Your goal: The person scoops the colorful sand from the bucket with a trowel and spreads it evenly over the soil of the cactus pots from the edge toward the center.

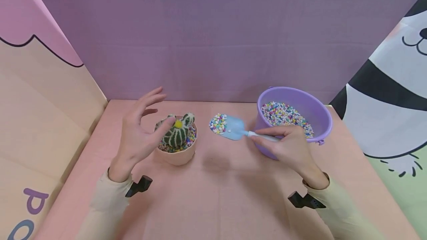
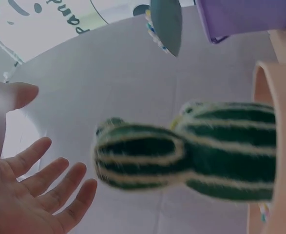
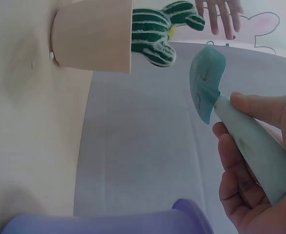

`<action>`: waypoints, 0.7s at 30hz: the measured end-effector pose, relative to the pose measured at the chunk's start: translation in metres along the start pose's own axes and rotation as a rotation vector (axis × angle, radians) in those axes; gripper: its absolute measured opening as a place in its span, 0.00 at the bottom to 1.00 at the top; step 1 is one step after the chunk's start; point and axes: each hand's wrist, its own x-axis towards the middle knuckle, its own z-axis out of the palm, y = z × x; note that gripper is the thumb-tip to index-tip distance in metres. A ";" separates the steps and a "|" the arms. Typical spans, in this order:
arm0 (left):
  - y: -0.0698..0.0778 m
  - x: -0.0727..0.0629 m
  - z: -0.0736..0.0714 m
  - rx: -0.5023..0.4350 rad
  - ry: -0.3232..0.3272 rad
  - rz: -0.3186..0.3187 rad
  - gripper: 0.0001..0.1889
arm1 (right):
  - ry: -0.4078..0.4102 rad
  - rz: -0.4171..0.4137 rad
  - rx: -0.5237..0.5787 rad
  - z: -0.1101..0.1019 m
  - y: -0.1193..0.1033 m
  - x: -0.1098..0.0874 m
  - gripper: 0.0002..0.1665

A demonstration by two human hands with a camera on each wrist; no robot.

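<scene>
My right hand (image 1: 288, 146) grips the pale handle of a small blue shovel (image 1: 234, 127), its blade held up off the table between pot and bucket. Colorful pebbles (image 1: 218, 123) lie heaped on the blade's front end. To the left, a green striped cactus (image 1: 176, 136) with a yellow bloom stands in a peach pot (image 1: 178, 157), with more colored pebbles around its base. My left hand (image 1: 141, 127) hovers beside the cactus, fingers spread and holding nothing. In the left wrist view the fingers (image 2: 60, 187) are apart from the cactus (image 2: 143, 151).
A purple bucket (image 1: 301, 97) with many colorful pebbles (image 1: 285, 116) in it stands at the back right, just behind the right hand. The pink-covered table (image 1: 207, 203) meets a purple cloth wall (image 1: 213, 40) at the back. Printed panels flank both sides.
</scene>
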 end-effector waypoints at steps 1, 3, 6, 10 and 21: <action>-0.002 -0.002 -0.002 -0.002 0.003 0.000 0.28 | 0.000 -0.001 -0.007 0.001 0.000 0.000 0.09; -0.006 -0.005 -0.007 -0.008 0.009 0.000 0.28 | -0.003 -0.004 -0.015 0.003 0.001 0.000 0.09; -0.013 -0.010 -0.015 -0.011 0.009 0.003 0.29 | -0.018 -0.011 -0.006 0.007 0.001 0.001 0.09; -0.024 -0.015 -0.025 0.006 -0.009 0.003 0.32 | -0.041 -0.030 0.018 0.013 0.001 0.002 0.09; -0.064 -0.028 -0.049 0.067 -0.148 -0.079 0.38 | -0.069 -0.054 -0.017 0.025 0.001 0.005 0.08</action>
